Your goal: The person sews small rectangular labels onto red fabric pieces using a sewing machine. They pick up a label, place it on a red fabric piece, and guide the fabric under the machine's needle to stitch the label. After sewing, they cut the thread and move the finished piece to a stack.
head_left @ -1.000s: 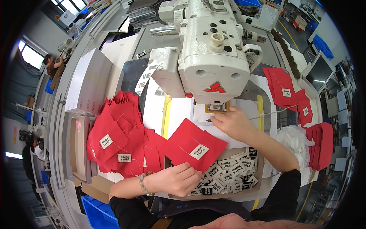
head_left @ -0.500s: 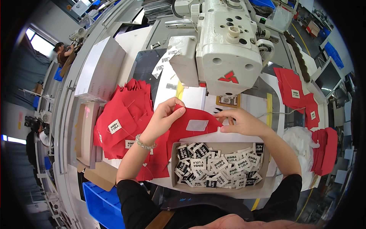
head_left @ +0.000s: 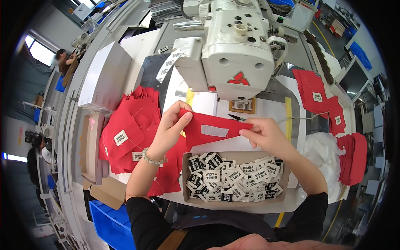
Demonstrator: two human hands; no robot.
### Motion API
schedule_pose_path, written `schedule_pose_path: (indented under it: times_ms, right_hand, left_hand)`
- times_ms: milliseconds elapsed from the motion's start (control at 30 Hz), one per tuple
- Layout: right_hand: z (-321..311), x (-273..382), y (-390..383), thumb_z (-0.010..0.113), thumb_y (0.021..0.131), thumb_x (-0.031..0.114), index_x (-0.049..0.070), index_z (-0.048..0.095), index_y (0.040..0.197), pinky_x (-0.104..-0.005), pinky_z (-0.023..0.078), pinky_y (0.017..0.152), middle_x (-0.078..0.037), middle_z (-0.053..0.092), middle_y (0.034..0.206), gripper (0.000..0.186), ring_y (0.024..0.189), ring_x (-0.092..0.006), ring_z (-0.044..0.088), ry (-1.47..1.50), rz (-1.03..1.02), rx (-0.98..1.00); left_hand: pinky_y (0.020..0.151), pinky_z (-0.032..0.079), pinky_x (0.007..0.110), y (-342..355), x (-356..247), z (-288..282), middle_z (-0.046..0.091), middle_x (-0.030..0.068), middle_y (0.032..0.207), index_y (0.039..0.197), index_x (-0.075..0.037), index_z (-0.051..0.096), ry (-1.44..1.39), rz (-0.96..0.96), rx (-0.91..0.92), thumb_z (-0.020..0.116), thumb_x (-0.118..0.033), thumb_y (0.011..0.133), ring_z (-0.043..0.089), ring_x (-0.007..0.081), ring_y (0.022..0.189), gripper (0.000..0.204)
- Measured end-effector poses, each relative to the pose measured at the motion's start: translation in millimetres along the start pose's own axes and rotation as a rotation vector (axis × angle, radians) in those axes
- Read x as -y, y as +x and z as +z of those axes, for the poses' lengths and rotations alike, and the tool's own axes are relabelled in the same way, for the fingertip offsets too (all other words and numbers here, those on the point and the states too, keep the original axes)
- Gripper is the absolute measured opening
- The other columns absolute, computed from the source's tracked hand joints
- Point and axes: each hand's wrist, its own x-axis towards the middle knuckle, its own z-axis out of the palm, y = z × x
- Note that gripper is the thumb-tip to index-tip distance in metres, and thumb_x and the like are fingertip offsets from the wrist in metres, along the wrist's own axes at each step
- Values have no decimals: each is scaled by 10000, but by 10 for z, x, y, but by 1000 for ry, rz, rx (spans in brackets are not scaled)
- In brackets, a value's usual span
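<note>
Mid-frame, just below the white sewing machine (head_left: 235,62), a red cloth piece (head_left: 196,131) spans both hands: the left hand (head_left: 171,130) pinches its left corner, the right hand (head_left: 265,135) its right end, thumbs pressed to fingers. A pale patch (head_left: 214,131) faces up; whether this piece is finished, I can't tell. The pile (head_left: 133,118) at left seems done, labels (head_left: 120,138) on its top pieces, while plenty of loose labels (head_left: 250,168) fill the box (head_left: 184,177) at lower centre.
</note>
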Motion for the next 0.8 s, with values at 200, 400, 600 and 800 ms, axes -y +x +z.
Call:
schedule_pose_path:
  times_ms: [200, 400, 600, 800]
  right_hand:
    - [-122, -19, -559, 560, 930, 99, 38, 611, 1168, -257, 476, 566, -116, 691, 839, 251, 635, -95, 613, -32, 56, 180]
    - [205, -614, -1020, 478, 972, 94, 85, 272, 1427, -330, 465, 902, -187, 471, 1361, 499, 1126, -202, 552, 753, 177, 68]
    - [448, -634, -1084, 472, 982, 159, 13, 285, 1400, -397, 450, 977, -175, 480, 1327, 481, 1157, -227, 542, 1207, 374, 24]
    - [436, -565, -785, 548, 959, 212, -27, 344, 1378, -364, 465, 963, -137, 511, 1301, 523, 1140, -197, 556, 1097, 508, 193]
  left_hand:
    - [929, 410, 370, -167, -244, 242, 701, 79, 1016, 813, -85, 645, 118, 339, 528, 709, -102, 818, 630, 217, 1033, 66]
    - [948, 350, 378, -455, 57, 498, 705, 15, 1026, 824, -124, 687, 100, 317, 719, 679, -165, 841, 629, 180, 1013, 45]
    - [873, 319, 347, -721, 256, 493, 720, 23, 980, 841, -138, 732, -22, 327, 589, 653, -202, 879, 631, 188, 992, 108]
    - [803, 274, 323, -733, 292, 515, 725, 4, 973, 818, -168, 746, 14, 406, 603, 676, -197, 861, 608, 182, 976, 87]
